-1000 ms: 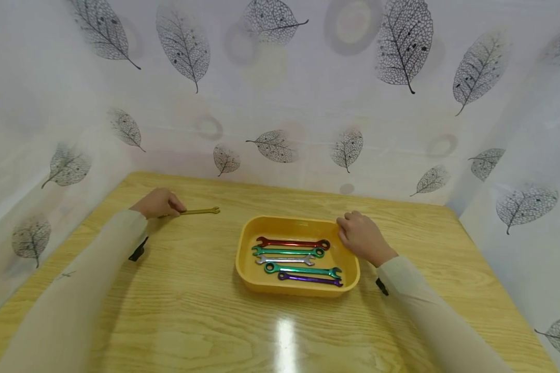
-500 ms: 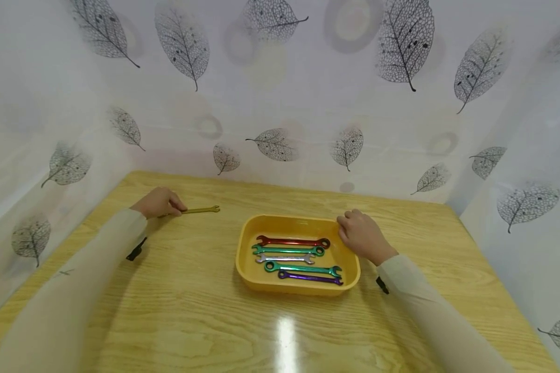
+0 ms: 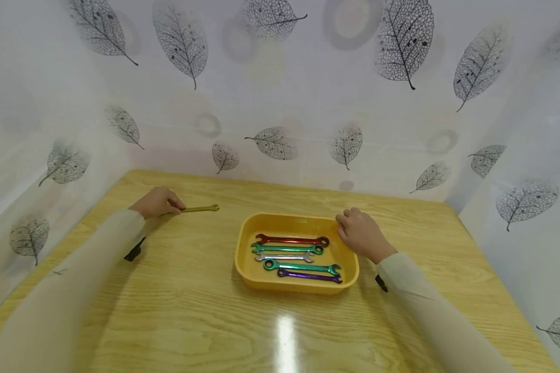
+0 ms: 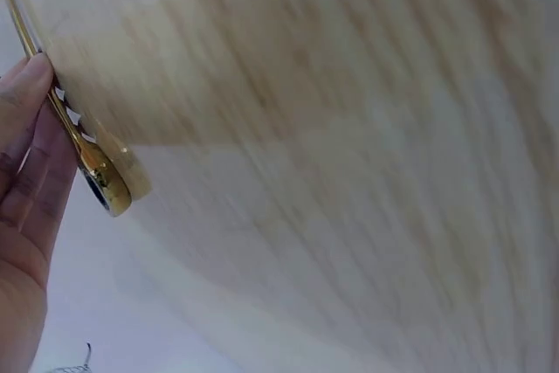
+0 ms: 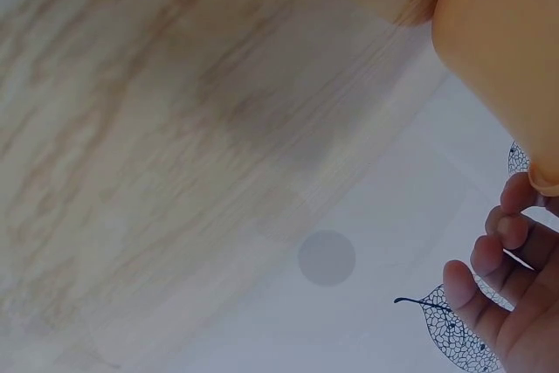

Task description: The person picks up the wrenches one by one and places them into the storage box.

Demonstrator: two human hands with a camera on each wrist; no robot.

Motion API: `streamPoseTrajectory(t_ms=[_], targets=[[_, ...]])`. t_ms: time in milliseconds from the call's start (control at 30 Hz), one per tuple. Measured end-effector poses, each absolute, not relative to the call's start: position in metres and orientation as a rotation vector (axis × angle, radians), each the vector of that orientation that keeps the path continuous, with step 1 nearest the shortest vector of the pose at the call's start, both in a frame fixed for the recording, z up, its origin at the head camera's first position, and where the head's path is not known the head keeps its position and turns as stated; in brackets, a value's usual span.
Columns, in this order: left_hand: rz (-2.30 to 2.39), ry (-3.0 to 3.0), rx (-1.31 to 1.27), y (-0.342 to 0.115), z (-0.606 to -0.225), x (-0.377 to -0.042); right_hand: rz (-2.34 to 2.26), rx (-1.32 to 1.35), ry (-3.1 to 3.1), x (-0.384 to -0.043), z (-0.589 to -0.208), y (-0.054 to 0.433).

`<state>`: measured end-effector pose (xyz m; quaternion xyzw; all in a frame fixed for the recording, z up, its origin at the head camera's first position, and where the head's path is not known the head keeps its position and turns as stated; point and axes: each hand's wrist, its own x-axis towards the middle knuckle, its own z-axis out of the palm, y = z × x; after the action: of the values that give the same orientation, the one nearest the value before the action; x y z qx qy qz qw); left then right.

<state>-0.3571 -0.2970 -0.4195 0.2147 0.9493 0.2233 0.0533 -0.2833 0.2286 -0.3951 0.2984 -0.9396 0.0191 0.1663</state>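
My left hand (image 3: 156, 202) pinches a gold combination wrench (image 3: 200, 209) near the back left of the table. Its open end points right, while the ring end (image 4: 106, 185) shows past the fingers in the left wrist view. My right hand (image 3: 361, 234) grips the rim of a yellow plastic tray (image 3: 245, 272) at its back right corner. In the right wrist view, fingers (image 5: 502, 272) curl close to the tray's edge. Inside the tray, from back to front, lie a red wrench (image 3: 291, 240), a green one (image 3: 287, 249), a silver one (image 3: 284, 257), another green one (image 3: 302, 267) and a purple one (image 3: 309, 275).
The wooden table (image 3: 182, 311) carries the tray a little right of its middle. A pale curtain (image 3: 280, 88) printed with leaves hangs behind the table and along both sides. A bright reflection lies on the tabletop in front of the tray.
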Motion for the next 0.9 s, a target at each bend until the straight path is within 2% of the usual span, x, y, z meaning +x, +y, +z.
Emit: streamPoseTrajectory(t_ms=[200,900], targets=[[0.61,2.92,0.802,-0.302,-0.424,-0.357,0.062,0.838,-2.686,-0.282,-0.394,0.227],[0.608,2.923,0.673,-0.293,-0.413,-0.346,0.043,0.834,-2.702,-0.283,-0.394,0.228]])
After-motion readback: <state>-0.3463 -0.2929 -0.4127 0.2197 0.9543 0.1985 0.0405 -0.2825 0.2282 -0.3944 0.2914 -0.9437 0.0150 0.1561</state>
